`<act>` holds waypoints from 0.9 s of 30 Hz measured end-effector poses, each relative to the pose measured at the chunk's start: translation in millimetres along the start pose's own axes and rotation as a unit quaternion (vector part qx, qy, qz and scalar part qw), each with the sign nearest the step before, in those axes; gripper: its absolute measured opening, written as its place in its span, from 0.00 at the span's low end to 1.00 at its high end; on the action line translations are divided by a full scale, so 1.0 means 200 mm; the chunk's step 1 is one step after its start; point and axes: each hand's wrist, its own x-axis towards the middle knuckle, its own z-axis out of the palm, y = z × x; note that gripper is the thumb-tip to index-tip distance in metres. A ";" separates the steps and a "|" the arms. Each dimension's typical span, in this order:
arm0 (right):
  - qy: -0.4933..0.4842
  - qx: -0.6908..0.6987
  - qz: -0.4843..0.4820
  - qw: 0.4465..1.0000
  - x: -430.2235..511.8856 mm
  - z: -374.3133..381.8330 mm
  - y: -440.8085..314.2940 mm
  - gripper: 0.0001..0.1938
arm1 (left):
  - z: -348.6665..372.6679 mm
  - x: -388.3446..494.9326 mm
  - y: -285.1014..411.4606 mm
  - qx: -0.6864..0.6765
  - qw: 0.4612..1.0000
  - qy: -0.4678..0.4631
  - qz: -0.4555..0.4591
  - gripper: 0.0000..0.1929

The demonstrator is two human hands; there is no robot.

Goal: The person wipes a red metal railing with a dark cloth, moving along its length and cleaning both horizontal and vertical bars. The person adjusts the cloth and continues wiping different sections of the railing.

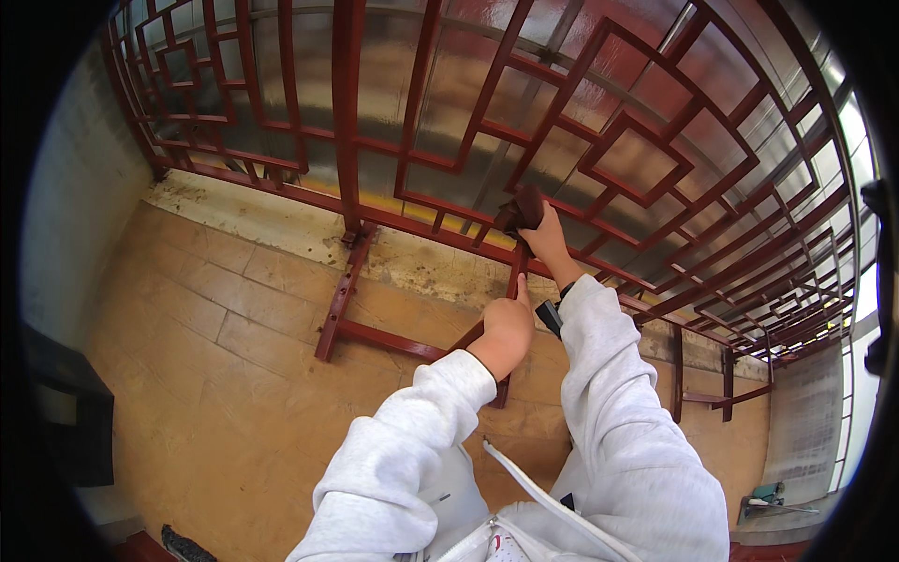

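My right hand (549, 235) is closed around a dark brown piece, perhaps a cloth (523, 211), at the lower rail of a red metal lattice railing (435, 235). Below it, my left hand (509, 319) rests on a red bar of the frame (517, 270) that juts from the railing, with the index finger pointing along the bar. Whether its other fingers grip the bar is hidden. A dark band and a black object are at my right wrist. To the left, a second red bar with bolts (339, 309) joins a red crossbar (393, 341).
Tan floor tiles (211, 393) lie below, with a stained pale ledge (435, 270) along the railing's base. A wall (91, 175) bounds the left side, near a black object (81, 421). More red supports (678, 372) stand at right, above a ledge holding small items (769, 495).
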 end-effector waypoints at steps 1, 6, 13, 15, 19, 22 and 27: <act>-0.013 0.014 0.013 1.000 -0.01 -0.01 0.01 0.31 | 0.00 -0.01 0.00 0.016 1.000 -0.005 0.002 0.43; -0.050 0.050 0.028 0.997 -0.06 -0.05 0.02 0.33 | 0.03 -0.03 0.00 0.008 1.000 0.005 0.018 0.44; -0.066 -0.063 0.007 0.996 -0.04 -0.04 -0.07 0.33 | -0.02 -0.04 -0.04 0.003 0.999 -0.002 0.035 0.43; -0.077 -0.075 0.015 0.994 -0.01 -0.04 -0.08 0.33 | -0.06 -0.05 -0.07 -0.027 0.998 -0.021 0.048 0.40; -0.052 -0.068 0.001 0.996 0.05 -0.03 -0.07 0.37 | -0.18 -0.06 -0.27 -0.117 0.990 0.009 0.083 0.28; -0.069 -0.067 -0.028 0.995 0.08 -0.01 -0.05 0.35 | -0.29 -0.01 -0.46 -0.137 0.989 0.043 0.033 0.21; -0.091 -0.033 -0.015 0.995 0.08 0.02 -0.03 0.33 | -0.49 0.20 -0.63 -0.107 0.989 0.103 -0.023 0.14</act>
